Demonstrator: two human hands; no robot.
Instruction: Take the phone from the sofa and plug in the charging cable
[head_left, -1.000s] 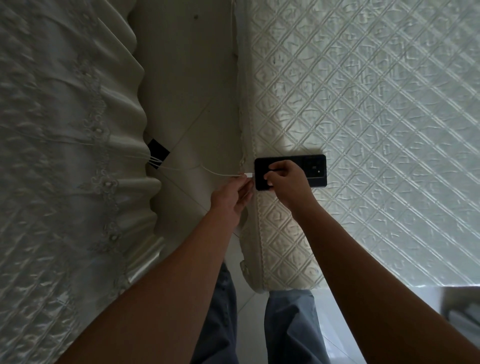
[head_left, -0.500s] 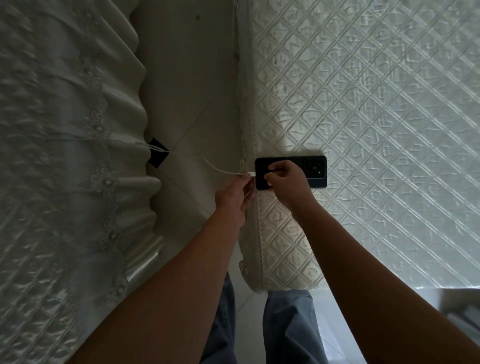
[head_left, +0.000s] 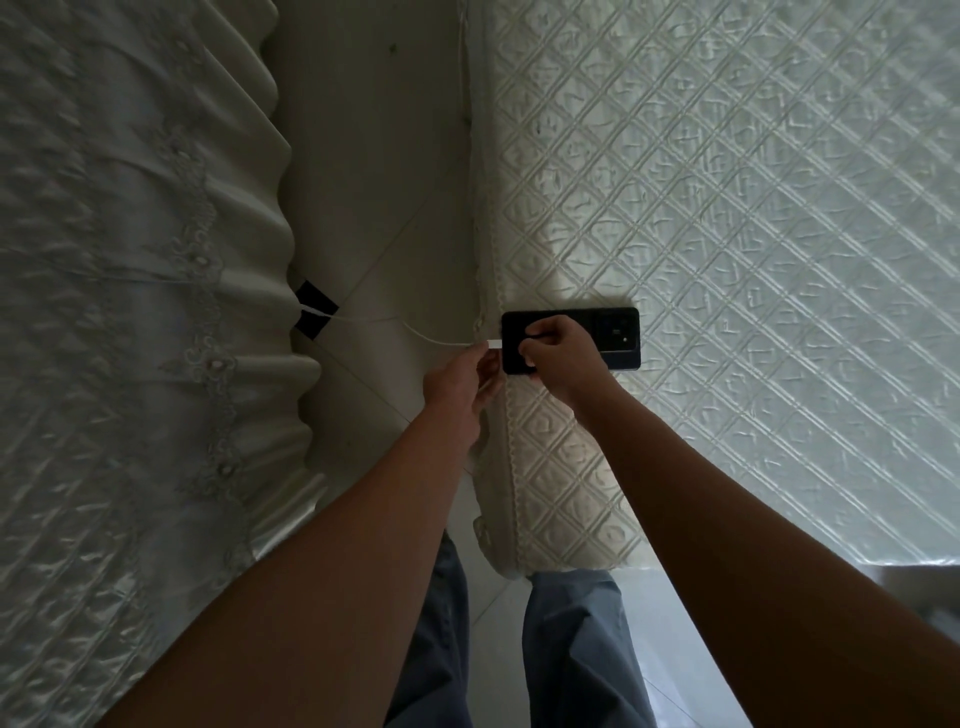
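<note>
A black phone (head_left: 615, 336) lies face down near the left edge of the quilted white sofa seat (head_left: 727, 218), its camera end to the right. My right hand (head_left: 558, 358) pinches the phone's left end from above. My left hand (head_left: 462, 382) holds the white plug of the charging cable (head_left: 415, 332) right at the phone's left edge. The thin white cable runs left across the floor gap to a black block (head_left: 313, 316) at the edge of the draped cloth.
A pleated, lace-trimmed white cover (head_left: 130, 322) fills the left side. A narrow strip of pale tiled floor (head_left: 374, 156) separates it from the sofa. My legs in grey trousers (head_left: 571, 660) stand at the sofa's near corner.
My left hand has brought the plug the last bit rightwards until it meets the phone's left end. The cable has pulled a little straighter. My right hand and the phone stay put.
</note>
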